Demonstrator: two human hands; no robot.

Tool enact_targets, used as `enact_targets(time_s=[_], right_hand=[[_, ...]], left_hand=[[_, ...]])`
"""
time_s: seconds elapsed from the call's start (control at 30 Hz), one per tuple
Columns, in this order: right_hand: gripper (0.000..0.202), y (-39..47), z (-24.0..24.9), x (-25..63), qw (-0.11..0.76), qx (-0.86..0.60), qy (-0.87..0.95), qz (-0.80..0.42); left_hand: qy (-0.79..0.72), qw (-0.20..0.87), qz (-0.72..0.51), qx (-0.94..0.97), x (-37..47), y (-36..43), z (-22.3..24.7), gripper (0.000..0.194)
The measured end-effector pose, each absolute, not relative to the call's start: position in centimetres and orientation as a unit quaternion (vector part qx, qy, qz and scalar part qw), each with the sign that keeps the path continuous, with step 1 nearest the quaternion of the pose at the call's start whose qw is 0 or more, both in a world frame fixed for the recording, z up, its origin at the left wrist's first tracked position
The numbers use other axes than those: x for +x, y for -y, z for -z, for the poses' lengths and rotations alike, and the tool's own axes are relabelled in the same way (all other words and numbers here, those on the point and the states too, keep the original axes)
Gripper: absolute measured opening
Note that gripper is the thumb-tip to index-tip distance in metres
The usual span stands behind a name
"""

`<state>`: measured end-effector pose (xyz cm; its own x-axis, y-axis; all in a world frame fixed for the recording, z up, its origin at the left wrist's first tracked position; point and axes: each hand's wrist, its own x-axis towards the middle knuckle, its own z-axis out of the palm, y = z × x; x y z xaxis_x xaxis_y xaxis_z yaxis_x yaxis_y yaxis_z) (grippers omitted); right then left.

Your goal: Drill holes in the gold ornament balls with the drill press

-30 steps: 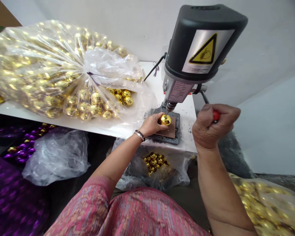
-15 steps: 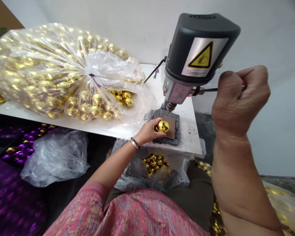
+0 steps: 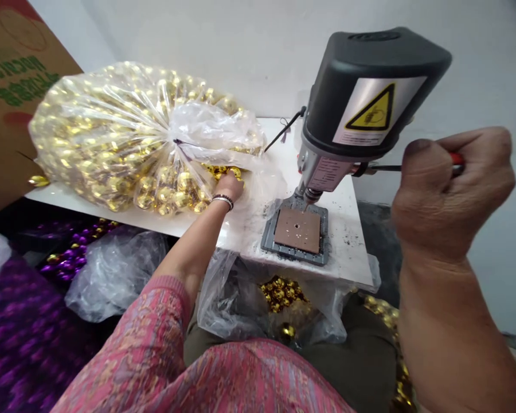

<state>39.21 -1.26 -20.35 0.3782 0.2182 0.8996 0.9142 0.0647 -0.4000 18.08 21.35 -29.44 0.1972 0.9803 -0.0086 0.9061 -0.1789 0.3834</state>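
Note:
My left hand (image 3: 231,186) reaches into the mouth of a clear plastic bag (image 3: 107,137) full of shiny gold balls. Its fingertips are among the gold balls (image 3: 215,170), and whether they grip one is hidden. My right hand (image 3: 453,192) is closed around the red-tipped lever (image 3: 457,163) of a black and grey drill press (image 3: 370,97). Under the drill, a brown board (image 3: 298,228) with a small hole lies on the grey metal base (image 3: 322,255), with no ball on it.
Below the table edge, an open plastic bag (image 3: 232,304) holds gold balls. A printed cardboard box (image 3: 8,143) stands at the left. Purple balls (image 3: 30,321) and a crumpled plastic bag (image 3: 107,275) are at the lower left. Dark shavings lie around the base.
My left hand has left the board and moved up and left to the big bag. The gold ball it held is gone from the board. My right hand still grips the lever.

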Motion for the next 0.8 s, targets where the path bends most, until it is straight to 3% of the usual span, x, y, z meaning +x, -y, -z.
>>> enact_targets(time_s=[0.13, 0.27, 0.33, 0.43, 0.57, 0.67, 0.8], right_hand=[[0.046, 1.5, 20.4, 39.0, 0.554, -0.606, 0.476, 0.313], [0.042, 1.7, 20.5, 38.8, 0.553, -0.609, 0.476, 0.312], [0.038, 1.7, 20.5, 38.9, 0.555, -0.602, 0.483, 0.312], [0.032, 1.5, 20.5, 38.9, 0.562, -0.591, 0.488, 0.312], [0.027, 1.5, 20.2, 38.7, 0.57, -0.601, 0.479, 0.29], [0.026, 1.5, 19.7, 38.3, 0.58, -0.601, 0.478, 0.27], [0.029, 1.2, 18.0, 38.0, 0.572, -0.634, 0.465, 0.233]], left_hand=[[-0.587, 0.098, -0.029, 0.803, 18.0, -21.9, 30.7, 0.059], [-0.573, 0.082, -0.048, 0.814, 17.5, -21.1, 31.1, 0.053], [-0.532, 0.154, -0.106, 0.826, 17.0, -20.4, 30.8, 0.049], [-0.411, 0.377, -0.2, 0.806, 15.9, -18.4, 30.4, 0.044], [-0.273, 0.601, -0.188, 0.727, 15.6, -14.9, 30.8, 0.046], [-0.262, 0.659, -0.183, 0.681, 17.0, -12.9, 31.6, 0.051], [-0.33, 0.621, -0.208, 0.68, 19.9, -11.6, 32.8, 0.052]])
